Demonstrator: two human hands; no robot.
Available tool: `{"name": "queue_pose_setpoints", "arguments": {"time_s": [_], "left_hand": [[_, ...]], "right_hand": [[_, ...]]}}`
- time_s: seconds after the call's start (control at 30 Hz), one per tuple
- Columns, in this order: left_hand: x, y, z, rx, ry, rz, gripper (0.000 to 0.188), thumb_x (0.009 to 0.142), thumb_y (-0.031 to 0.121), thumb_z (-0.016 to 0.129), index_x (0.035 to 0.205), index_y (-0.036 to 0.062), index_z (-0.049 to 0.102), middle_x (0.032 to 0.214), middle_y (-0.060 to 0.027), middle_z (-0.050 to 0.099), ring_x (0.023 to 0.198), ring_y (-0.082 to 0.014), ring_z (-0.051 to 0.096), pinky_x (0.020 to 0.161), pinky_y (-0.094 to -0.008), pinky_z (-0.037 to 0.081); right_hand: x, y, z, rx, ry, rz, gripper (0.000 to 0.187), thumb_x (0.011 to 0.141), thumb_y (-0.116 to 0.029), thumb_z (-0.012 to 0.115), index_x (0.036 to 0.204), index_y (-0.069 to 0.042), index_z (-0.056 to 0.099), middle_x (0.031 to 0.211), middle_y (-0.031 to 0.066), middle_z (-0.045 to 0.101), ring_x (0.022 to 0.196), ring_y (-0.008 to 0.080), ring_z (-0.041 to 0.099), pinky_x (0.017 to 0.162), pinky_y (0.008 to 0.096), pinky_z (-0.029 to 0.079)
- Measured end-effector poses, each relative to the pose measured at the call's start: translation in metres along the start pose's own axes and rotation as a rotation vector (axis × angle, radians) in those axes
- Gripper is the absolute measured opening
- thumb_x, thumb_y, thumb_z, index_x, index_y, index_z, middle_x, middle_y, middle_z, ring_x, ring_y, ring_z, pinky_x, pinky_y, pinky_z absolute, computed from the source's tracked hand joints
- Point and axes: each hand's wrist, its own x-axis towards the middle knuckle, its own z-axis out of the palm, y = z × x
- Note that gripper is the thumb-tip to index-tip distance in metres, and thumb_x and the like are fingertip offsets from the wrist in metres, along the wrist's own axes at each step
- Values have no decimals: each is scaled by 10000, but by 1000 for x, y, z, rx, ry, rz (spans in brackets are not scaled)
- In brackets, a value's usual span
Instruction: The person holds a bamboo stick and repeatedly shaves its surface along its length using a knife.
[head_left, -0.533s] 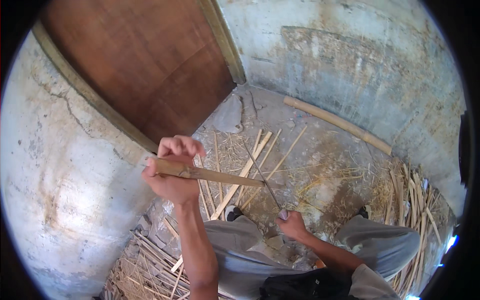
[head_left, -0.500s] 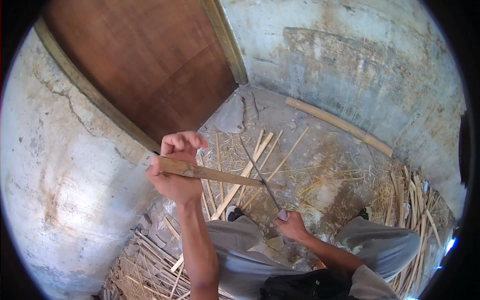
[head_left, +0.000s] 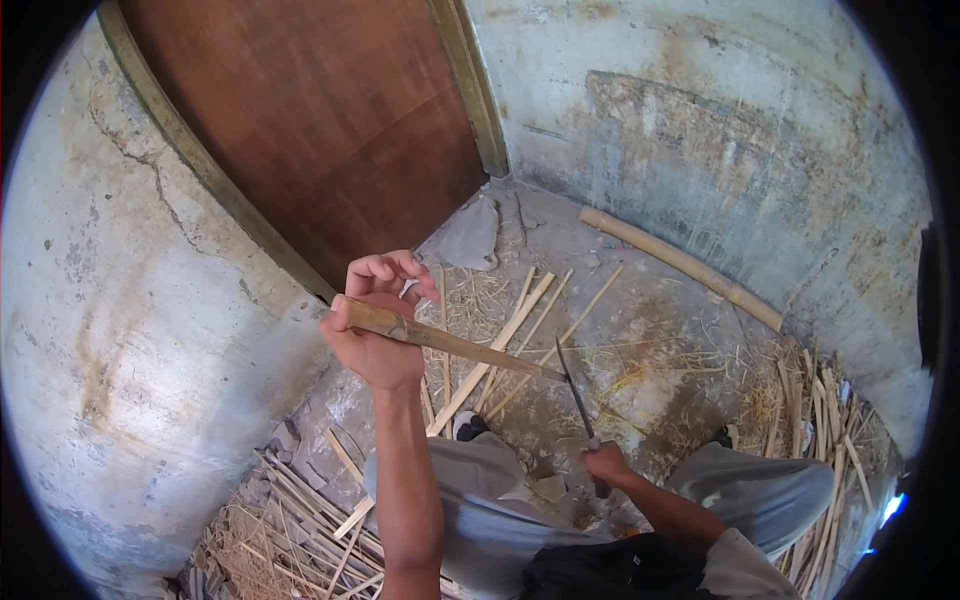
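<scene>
The left hand (head_left: 375, 330) is closed around the thick end of a bamboo stick (head_left: 440, 340), holding it raised and nearly level so its tapered tip reaches the blade. The right hand (head_left: 607, 464) grips the handle of a knife (head_left: 577, 398), blade angled up with its tip meeting the tip of the bamboo stick, apparently for shaving. Below lie the person's grey-trousered knees (head_left: 480, 480). Split bamboo strips (head_left: 500, 345) and straw litter the concrete floor (head_left: 650, 310); more strips (head_left: 820, 400) pile at right. A bamboo pole (head_left: 680, 265) lies along the wall, beside a brown wooden door (head_left: 320, 130).
</scene>
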Motion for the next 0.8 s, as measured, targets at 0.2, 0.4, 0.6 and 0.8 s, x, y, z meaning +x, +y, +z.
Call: {"name": "queue_pose_setpoints", "arguments": {"time_s": [0.2, 0.4, 0.6, 0.8], "left_hand": [[-3, -1, 1, -55, -62, -75, 529, 849, 589, 365, 748, 75, 433, 672, -76, 443, 460, -162, 407, 436, -284, 345], [-5, -4, 16, -38, 47, -63, 535, 859, 585, 372, 691, 79, 415, 615, -56, 400, 415, -131, 352, 402, -251, 298], [-8, -3, 27, -46, -24, -88, 521, 868, 542, 376, 627, 80, 386, 540, -73, 380, 397, -161, 352, 389, -282, 321], [-6, 3, 10, -53, -144, -105, 524, 921, 492, 352, 602, 78, 390, 526, -89, 425, 411, -215, 453, 408, -330, 423]], "right_hand": [[-32, -58, -10, -58, -51, 45, 251, 742, -173, 634, 650, 59, 609, 542, 125, 593, 454, 225, 586, 446, 373, 459], [-74, -131, -4, -49, -121, -283, 329, 733, -241, 673, 620, 56, 587, 550, 177, 583, 491, 283, 593, 514, 395, 476], [-23, -54, 11, -108, 93, -365, 355, 718, -248, 699, 630, 76, 583, 549, 216, 562, 521, 316, 596, 542, 406, 477], [-12, -27, -29, 63, 24, 89, 231, 734, -162, 695, 635, 26, 604, 535, 92, 569, 435, 173, 536, 417, 327, 406]]}}
